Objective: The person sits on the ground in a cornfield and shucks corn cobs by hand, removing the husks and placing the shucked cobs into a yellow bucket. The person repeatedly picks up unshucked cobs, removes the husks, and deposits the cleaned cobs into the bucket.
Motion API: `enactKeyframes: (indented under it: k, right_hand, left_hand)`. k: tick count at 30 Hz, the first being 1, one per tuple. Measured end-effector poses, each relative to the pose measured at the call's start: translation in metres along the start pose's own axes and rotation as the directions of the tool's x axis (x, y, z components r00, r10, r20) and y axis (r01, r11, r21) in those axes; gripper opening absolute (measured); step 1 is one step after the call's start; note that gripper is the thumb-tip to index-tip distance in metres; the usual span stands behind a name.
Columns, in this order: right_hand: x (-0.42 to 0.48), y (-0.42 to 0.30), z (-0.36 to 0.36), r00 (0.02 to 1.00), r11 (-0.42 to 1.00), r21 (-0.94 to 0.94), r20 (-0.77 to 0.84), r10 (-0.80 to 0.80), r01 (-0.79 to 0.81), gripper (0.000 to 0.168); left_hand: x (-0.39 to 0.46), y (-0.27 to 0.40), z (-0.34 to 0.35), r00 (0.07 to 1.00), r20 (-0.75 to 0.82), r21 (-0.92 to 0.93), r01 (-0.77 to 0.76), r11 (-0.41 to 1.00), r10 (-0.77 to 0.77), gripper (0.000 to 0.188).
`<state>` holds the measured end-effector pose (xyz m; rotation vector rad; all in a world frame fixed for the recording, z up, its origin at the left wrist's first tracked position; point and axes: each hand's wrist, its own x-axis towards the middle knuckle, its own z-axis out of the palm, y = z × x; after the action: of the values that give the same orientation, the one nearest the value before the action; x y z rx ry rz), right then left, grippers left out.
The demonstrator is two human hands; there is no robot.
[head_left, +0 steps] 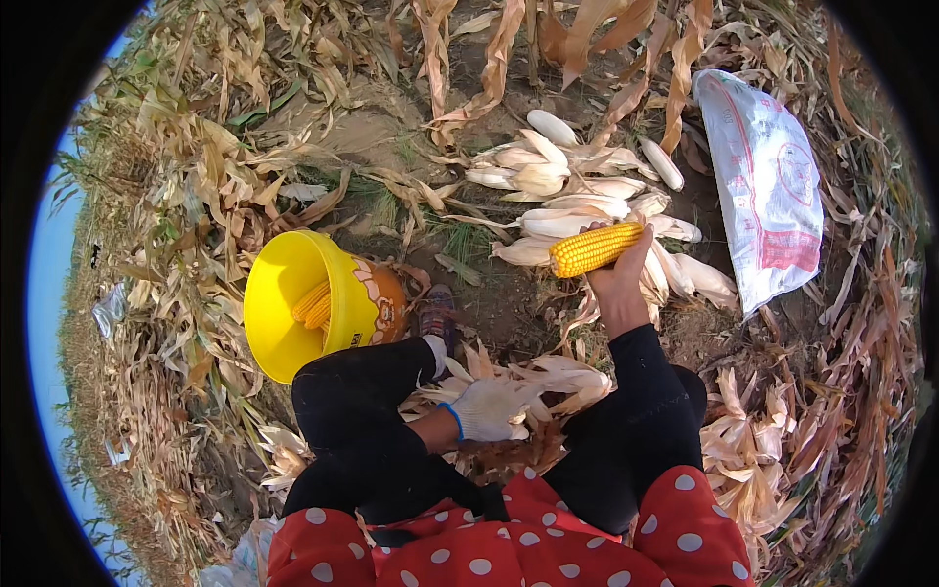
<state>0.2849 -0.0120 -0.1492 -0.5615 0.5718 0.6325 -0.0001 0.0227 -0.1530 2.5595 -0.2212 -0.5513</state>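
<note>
My bare right hand (623, 282) grips a husked ear of yellow corn (596, 249), held above a heap of ears in pale dry husks (565, 216). Low between my knees, my left hand (488, 411) wears a white knit glove with a blue cuff. It is among loose corn husks (576, 381); its fingers are partly hidden, so whether it grips a husk is unclear. A yellow plastic bucket (282, 253) leans, mouth towards me, beside my left knee, with several husked ears (314, 304) inside.
A white woven sack (763, 191) with red printing lies right of the heap. Dry corn stalks and leaves (198, 169) cover the ground all around. My shoe (438, 312) is beside the bucket. More discarded husks (748, 440) lie at my right. Clear plastic (246, 554) shows at lower left.
</note>
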Motion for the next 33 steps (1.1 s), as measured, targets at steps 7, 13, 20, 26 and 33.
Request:
enactKeyframes:
  k: [7,13,20,26,33]
  right_hand:
    - [-0.028,0.021,0.010,0.782,0.952,-0.161,0.544,0.305,-0.260,0.039]
    - [-0.044,0.041,0.017,0.760,0.898,-0.407,0.527,0.381,-0.168,0.051]
    - [-0.042,0.081,-0.019,0.897,0.483,-0.875,0.182,0.403,-0.039,0.051]
    - [-0.048,0.120,0.026,0.771,0.518,-0.830,0.464,0.436,0.206,0.065]
    - [-0.108,0.164,0.070,0.398,0.631,-0.729,0.678,0.618,0.264,0.082]
  left_hand:
    - [0.023,-0.028,-0.031,0.975,0.182,-0.752,0.220,0.622,-0.124,0.066]
    - [0.040,-0.022,-0.080,0.919,-0.116,-0.970,-0.187,-0.158,-0.377,0.057]
    - [0.033,-0.020,-0.058,0.814,0.104,-0.954,0.244,0.174,-0.572,0.053]
    - [0.011,0.020,0.015,0.890,0.429,0.044,-0.196,0.980,0.159,0.030]
    - [0.025,0.026,-0.010,0.954,0.281,-0.168,-0.059,0.984,0.105,0.023]
